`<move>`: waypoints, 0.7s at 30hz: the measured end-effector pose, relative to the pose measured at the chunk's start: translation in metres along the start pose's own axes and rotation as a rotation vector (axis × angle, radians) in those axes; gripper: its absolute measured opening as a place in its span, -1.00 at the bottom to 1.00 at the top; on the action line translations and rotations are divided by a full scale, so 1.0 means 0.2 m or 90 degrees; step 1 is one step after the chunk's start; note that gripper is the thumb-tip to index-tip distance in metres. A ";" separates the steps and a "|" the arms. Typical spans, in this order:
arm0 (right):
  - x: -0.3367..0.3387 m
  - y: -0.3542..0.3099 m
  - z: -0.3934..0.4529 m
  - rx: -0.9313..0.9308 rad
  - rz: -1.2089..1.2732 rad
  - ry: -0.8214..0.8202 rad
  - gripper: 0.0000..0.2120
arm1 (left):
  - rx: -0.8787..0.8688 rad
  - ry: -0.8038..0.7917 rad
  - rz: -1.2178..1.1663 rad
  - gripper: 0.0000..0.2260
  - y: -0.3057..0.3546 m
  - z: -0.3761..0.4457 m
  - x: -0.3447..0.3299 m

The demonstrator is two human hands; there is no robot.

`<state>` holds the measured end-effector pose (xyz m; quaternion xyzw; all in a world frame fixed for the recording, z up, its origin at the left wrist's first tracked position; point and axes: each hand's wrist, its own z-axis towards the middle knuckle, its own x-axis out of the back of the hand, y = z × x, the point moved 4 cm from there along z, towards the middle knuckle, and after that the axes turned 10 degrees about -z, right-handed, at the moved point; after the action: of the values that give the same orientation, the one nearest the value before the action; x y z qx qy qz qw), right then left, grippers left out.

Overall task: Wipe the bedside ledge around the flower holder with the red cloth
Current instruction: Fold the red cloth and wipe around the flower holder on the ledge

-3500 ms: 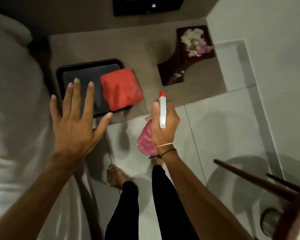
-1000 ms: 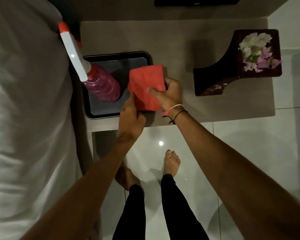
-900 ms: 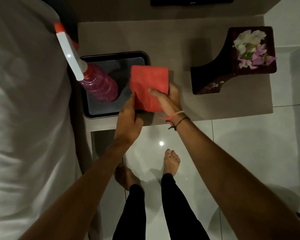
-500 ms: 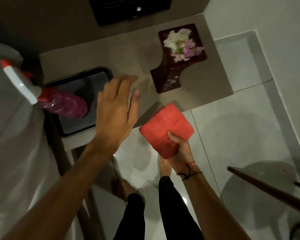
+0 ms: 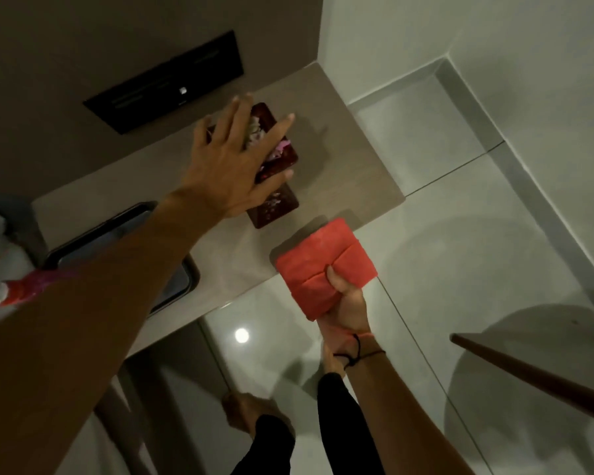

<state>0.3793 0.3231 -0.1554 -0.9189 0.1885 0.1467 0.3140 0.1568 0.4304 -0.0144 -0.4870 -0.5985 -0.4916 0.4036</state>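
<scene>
The dark red-brown flower holder with white and pink flowers stands on the beige bedside ledge. My left hand hovers over the holder with fingers spread, covering most of it; whether it touches is unclear. My right hand grips the folded red cloth, held at the ledge's front edge, partly over the floor.
A black tray sits on the ledge's left part, and a pink spray bottle with a white nozzle lies at the far left. A black wall panel is behind. A dark wooden chair leg crosses at right. White tiled floor below.
My left hand has moved right from above the tray to over the flower holder. My right hand still holds the red cloth near the ledge's front edge. The view has shifted.
</scene>
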 end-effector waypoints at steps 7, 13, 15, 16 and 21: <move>-0.17 -0.22 0.11 0.178 -0.163 0.037 -0.52 | 0.030 -0.037 -0.043 -0.23 -0.17 0.16 0.05; -0.55 -0.31 0.22 0.469 -0.371 0.098 -0.20 | 0.021 -0.042 -0.072 -0.30 -0.22 0.20 0.07; -0.64 -0.21 0.30 0.429 -0.480 0.124 -0.26 | 0.009 -0.025 -0.070 -0.31 -0.21 0.20 0.07; -0.69 -0.16 0.32 0.401 -0.544 0.131 -0.25 | 0.005 -0.017 -0.063 -0.32 -0.21 0.19 0.06; -0.79 0.09 0.24 0.439 -0.740 0.210 -0.31 | 0.008 -0.019 -0.045 -0.35 -0.21 0.21 0.04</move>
<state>0.2243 0.3802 -0.1399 -0.7288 -0.2529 -0.2554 0.5828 0.1130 0.4711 -0.0223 -0.4702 -0.6244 -0.4946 0.3800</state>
